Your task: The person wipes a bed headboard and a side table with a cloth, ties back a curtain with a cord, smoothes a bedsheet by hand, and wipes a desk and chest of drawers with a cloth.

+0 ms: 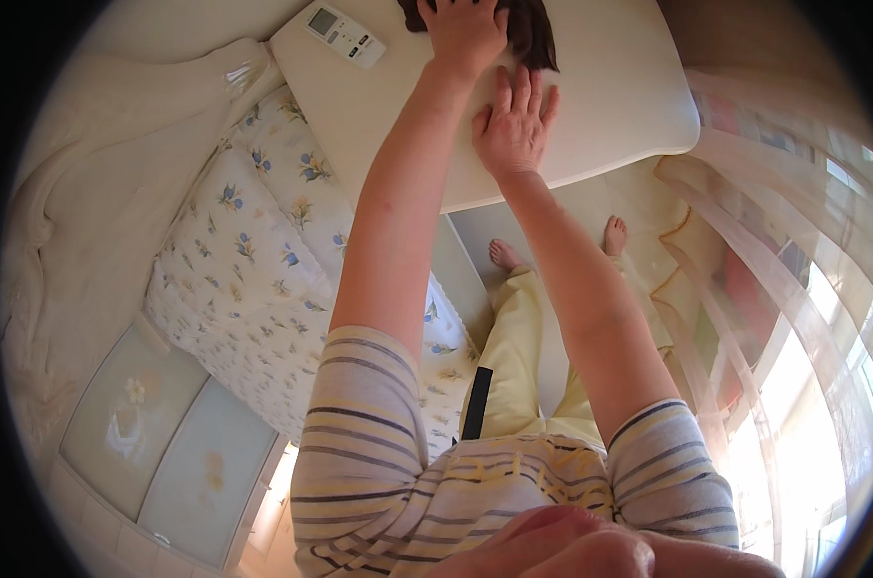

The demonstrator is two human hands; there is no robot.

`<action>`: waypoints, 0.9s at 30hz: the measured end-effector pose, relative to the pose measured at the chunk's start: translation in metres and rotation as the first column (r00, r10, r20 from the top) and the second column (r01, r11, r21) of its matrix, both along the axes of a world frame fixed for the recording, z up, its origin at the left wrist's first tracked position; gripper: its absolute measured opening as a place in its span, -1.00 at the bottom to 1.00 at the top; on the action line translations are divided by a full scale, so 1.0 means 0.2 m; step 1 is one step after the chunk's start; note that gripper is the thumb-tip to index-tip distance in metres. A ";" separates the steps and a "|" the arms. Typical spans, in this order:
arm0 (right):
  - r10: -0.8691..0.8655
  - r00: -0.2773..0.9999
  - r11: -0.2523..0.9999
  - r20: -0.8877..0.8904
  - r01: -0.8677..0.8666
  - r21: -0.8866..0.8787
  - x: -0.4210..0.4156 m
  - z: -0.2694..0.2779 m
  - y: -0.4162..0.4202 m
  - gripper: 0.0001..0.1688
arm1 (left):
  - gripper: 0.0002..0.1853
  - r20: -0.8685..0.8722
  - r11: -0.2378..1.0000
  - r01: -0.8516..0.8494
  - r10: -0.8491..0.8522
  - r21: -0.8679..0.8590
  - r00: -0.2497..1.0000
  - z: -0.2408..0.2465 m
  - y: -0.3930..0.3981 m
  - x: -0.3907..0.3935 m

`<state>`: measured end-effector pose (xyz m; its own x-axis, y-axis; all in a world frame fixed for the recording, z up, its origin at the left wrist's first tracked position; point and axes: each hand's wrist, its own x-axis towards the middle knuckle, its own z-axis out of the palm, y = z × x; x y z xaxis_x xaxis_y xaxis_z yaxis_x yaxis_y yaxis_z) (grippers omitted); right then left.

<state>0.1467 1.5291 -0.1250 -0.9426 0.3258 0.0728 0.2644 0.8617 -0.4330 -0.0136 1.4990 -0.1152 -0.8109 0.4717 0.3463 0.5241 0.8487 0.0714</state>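
Observation:
A dark brown piece of fabric (532, 32) lies on a cream-coloured tabletop (610, 94) at the top of the view, partly cut off by the picture's rim. My left hand (467, 32) rests on the fabric with its fingers apart, and its fingertips reach the upper edge of the view. Lower and to the right, my right hand (517, 126) lies palm down on the tabletop, fingers spread, their tips at the fabric's lower edge. A white remote control (344, 35) with a small display lies on the table to the left of my left hand.
Left of the table is a bed with a blue-flowered cover (248, 238) and a pale carved headboard (118, 166). Sheer curtains (754, 217) hang in front of a bright window at the right. My bare feet (506, 255) are on the floor below the table edge.

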 end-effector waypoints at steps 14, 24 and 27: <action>0.097 0.994 0.978 -0.059 -0.106 -0.182 0.03 0.02 0.01 -0.23 | -0.32 0.369 0.915 -0.381 0.401 -0.131 0.838 0.00 0.15 -0.33; 0.013 0.953 0.950 -0.302 -0.106 -0.293 0.57 0.05 0.85 -0.63 | -0.45 0.250 0.991 0.106 -0.122 0.076 0.961 -0.09 1.02 0.24; -0.040 0.963 0.977 -0.268 -0.019 -0.214 0.71 0.02 1.06 -0.50 | -0.48 0.233 0.955 0.223 -0.265 0.194 0.936 -0.05 0.94 0.59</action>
